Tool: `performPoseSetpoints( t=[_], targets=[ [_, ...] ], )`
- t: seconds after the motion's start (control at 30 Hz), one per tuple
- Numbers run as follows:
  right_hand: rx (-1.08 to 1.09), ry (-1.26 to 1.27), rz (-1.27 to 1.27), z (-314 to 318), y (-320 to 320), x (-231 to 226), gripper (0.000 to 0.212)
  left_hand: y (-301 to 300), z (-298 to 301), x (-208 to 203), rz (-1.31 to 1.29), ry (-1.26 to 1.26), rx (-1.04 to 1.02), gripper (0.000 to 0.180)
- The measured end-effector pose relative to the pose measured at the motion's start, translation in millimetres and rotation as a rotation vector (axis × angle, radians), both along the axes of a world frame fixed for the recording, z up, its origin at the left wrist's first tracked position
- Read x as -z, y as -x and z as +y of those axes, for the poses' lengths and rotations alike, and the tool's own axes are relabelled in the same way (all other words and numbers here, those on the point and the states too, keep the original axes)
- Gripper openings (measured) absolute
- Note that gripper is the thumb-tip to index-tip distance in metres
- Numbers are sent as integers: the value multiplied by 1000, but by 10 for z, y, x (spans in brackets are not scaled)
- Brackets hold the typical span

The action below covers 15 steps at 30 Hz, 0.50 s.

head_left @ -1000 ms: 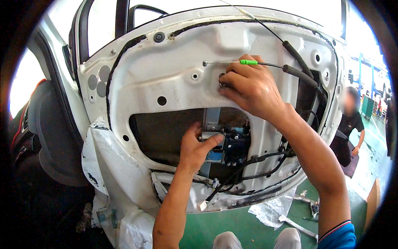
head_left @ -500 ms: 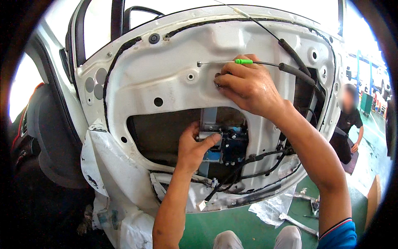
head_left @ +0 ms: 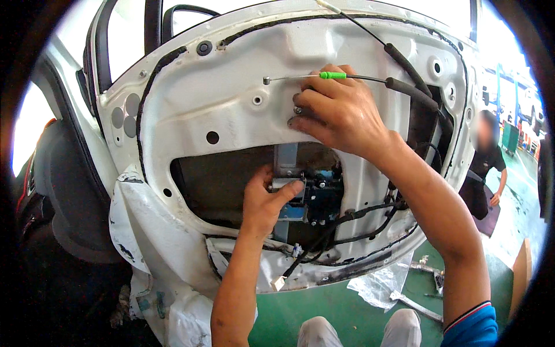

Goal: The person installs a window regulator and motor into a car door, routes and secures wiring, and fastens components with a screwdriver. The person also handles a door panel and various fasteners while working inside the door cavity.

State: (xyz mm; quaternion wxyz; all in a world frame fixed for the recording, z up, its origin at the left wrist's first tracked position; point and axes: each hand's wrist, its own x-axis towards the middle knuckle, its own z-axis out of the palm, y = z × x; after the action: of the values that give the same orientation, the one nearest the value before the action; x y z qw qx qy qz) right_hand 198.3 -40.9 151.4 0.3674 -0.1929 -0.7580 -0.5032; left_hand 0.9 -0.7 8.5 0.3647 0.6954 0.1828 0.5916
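Note:
A white car door's bare inner panel [head_left: 191, 115] stands in front of me. Through its large lower opening reaches my left hand [head_left: 263, 199], closed round a metal window motor assembly [head_left: 293, 188], the thumb pressed on its front. The assembly sits against an upright metal rail [head_left: 285, 155]. Higher up, my right hand [head_left: 341, 113] has its fingers curled together in front of the panel, and a small dark metallic piece shows at the fingertips. Across its knuckles runs a thin door cable [head_left: 370, 78] with a green clip [head_left: 333, 75] and a metal end [head_left: 266, 80].
A second cable [head_left: 361, 28] crosses the door's top. Black wiring [head_left: 364, 214] with a white connector [head_left: 278, 283] hangs below the opening. Peeled white sheeting [head_left: 141, 220] droops at left. Metal parts [head_left: 419, 306] and clear plastic [head_left: 376, 286] lie on the green floor. At right, a person [head_left: 485, 168] crouches.
The door has shifted slightly left and up in the picture. My right hand's fingertips have moved a little, baring more of the small metallic piece. My left hand keeps its grip on the motor assembly.

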Motion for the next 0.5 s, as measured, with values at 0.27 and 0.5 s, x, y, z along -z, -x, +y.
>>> performPoseSetpoints(
  t=[0.27,0.5],
  targets=[
    [-35,-49,17,-10,29,-16,30,-27,11,-20,-33,65,38,45],
    [-41,-128,58,226,-158,89,23,-35,207,197,61,12,-153,58]
  ],
)
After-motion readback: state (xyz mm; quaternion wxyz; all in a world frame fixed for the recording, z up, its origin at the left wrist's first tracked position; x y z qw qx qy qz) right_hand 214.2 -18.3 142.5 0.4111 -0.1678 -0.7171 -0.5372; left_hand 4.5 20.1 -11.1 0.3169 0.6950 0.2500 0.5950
